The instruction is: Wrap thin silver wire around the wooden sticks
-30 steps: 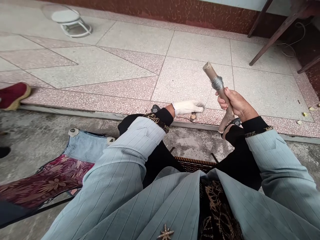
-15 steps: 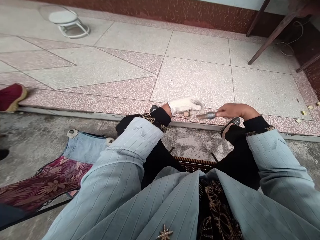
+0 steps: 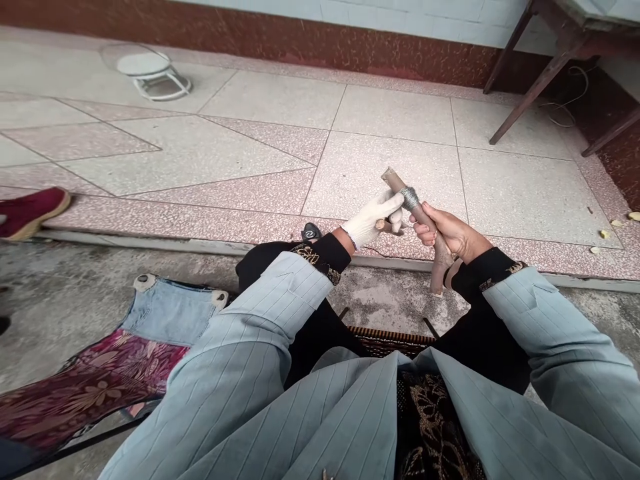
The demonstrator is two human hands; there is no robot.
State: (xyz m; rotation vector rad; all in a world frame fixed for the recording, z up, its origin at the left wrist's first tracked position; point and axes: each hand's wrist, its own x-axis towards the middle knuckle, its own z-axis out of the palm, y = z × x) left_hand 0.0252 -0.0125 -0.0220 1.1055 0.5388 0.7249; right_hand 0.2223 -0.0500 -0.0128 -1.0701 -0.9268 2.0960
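My left hand (image 3: 373, 217), in a white knitted glove, is closed around a short piece of wood (image 3: 384, 227) with a pale cut end. Its fingers also touch a coil of silvery wire (image 3: 410, 198) wound round a crooked brown stick (image 3: 439, 267). Bare, my right hand (image 3: 447, 230) grips that stick just below the wire. The stick slants from upper left to lower right, held above the step's edge. Whether the short piece joins the stick is hidden by the gloved fingers.
A tiled step (image 3: 385, 160) lies in front. A white stool (image 3: 155, 73) stands at the far left and a wooden table (image 3: 525, 93) at the far right. Another person's red shoe (image 3: 35, 210) rests at left. A denim-and-floral cloth item (image 3: 165, 307) is beside my left arm.
My right hand has come inward and turned, raising the wire-wrapped stick from near level to a steep slant. The gloved hand's fingers now reach the wire. The view has tilted up slightly.
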